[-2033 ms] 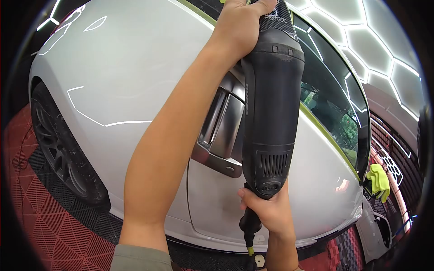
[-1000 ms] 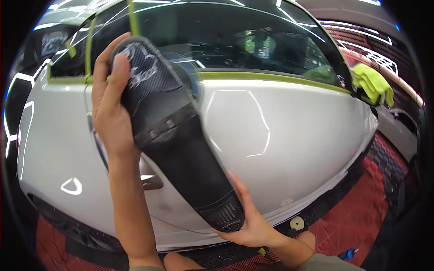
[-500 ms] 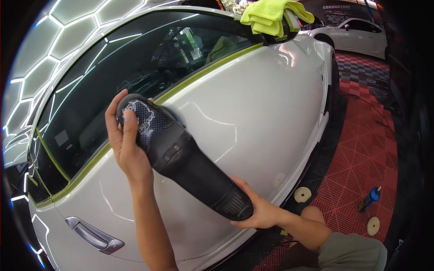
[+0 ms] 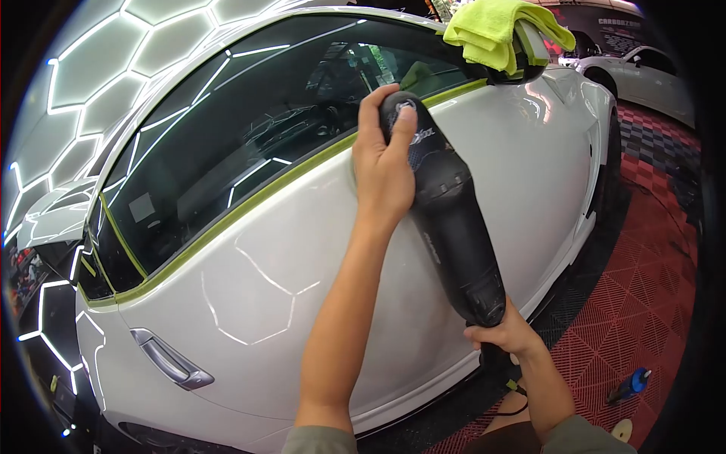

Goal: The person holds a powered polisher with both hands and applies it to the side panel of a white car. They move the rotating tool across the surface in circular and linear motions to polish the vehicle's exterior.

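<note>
A black car polisher (image 4: 456,234) is held against the white car door (image 4: 302,303), its head just below the window edge. My left hand (image 4: 383,163) wraps around the polisher's head, thumb on top. At the lower end, my right hand (image 4: 503,333) grips the back of the polisher's body. The polishing pad is hidden behind the machine. Green masking tape (image 4: 242,205) runs along the bottom of the window, left of my left hand. A silver door handle (image 4: 172,359) is at the lower left.
A yellow-green towel (image 4: 507,34) drapes over the side mirror. On the red tiled floor (image 4: 605,310) are a blue bottle (image 4: 629,384) and a round pale pad (image 4: 622,431). A power cord (image 4: 522,405) hangs near my right forearm. Another car (image 4: 643,79) stands behind.
Both hands have carried the polisher right and up across the door, and it now stands more upright. The view has shifted, showing more of the car's rear.
</note>
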`<action>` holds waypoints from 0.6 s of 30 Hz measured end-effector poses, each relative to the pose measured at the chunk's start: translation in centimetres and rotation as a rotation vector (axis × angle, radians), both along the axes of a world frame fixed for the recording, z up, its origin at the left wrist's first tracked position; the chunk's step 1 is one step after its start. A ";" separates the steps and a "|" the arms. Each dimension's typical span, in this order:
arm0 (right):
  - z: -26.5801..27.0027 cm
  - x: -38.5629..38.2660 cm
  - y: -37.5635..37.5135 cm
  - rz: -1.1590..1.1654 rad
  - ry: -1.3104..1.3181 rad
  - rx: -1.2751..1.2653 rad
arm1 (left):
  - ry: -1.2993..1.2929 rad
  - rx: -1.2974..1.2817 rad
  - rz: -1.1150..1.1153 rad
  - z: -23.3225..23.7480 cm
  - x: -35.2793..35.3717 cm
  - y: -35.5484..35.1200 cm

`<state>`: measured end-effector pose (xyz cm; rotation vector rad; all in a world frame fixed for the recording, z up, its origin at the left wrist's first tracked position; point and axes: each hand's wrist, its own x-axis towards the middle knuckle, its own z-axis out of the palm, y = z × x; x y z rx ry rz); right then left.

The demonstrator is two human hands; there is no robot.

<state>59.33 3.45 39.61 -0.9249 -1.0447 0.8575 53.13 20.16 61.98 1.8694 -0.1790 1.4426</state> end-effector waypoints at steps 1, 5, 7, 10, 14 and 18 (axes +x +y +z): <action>-0.2 -0.1 -0.3 -0.027 0.029 -0.008 | -0.009 0.050 0.038 -0.2 0.6 0.1; -1.8 -1.8 -1.1 -0.105 0.116 0.016 | 0.072 0.030 0.044 -1.5 -0.2 -1.3; -3.4 -3.0 -1.2 -0.053 0.077 -0.008 | 0.106 -0.036 -0.003 -2.3 -2.4 -1.8; -4.3 -6.0 -0.6 0.012 0.022 -0.033 | 0.062 -0.069 -0.035 -3.0 -6.7 -1.4; -3.9 -10.4 0.9 0.037 -0.121 0.041 | -0.038 -0.122 -0.043 -3.5 -13.9 0.0; -2.6 -16.4 3.1 0.105 -0.191 0.133 | -0.046 -0.097 0.050 -3.6 -22.0 0.8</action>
